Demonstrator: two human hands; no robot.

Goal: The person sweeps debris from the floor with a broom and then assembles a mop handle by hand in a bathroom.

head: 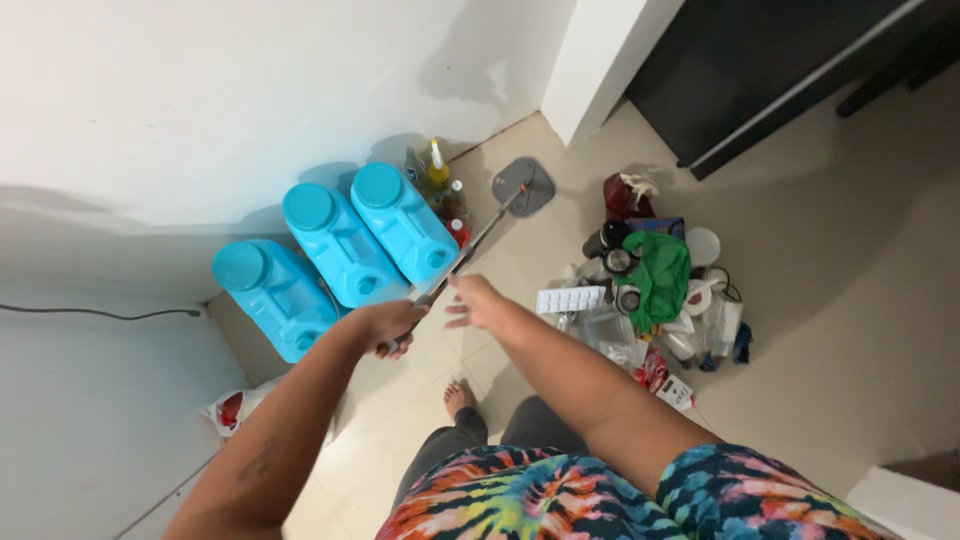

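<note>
The left hand [392, 326] is clenched around the near end of a long thin metal mop handle [478, 245], which slants away to the far right and ends in a flat grey rectangular mop head [524, 186] lying on the pale tiled floor [830, 300] close to the white wall [200, 100]. The right hand [470, 303] is released, its fingers loosely spread just beside the handle at its near part; whether they touch it cannot be told.

Left of the handle, three bright blue plastic water jugs [340, 245] with round caps lie side by side against the wall. Just beyond them a few small bottles [440, 185] stand in the corner. To the right of the hands a heap of clutter sits on the floor, with a crumpled green cloth [660, 275] on top and a white ice cube tray [570, 299] at its left edge. A bare foot [458, 396] shows on the tiles near the person.
</note>
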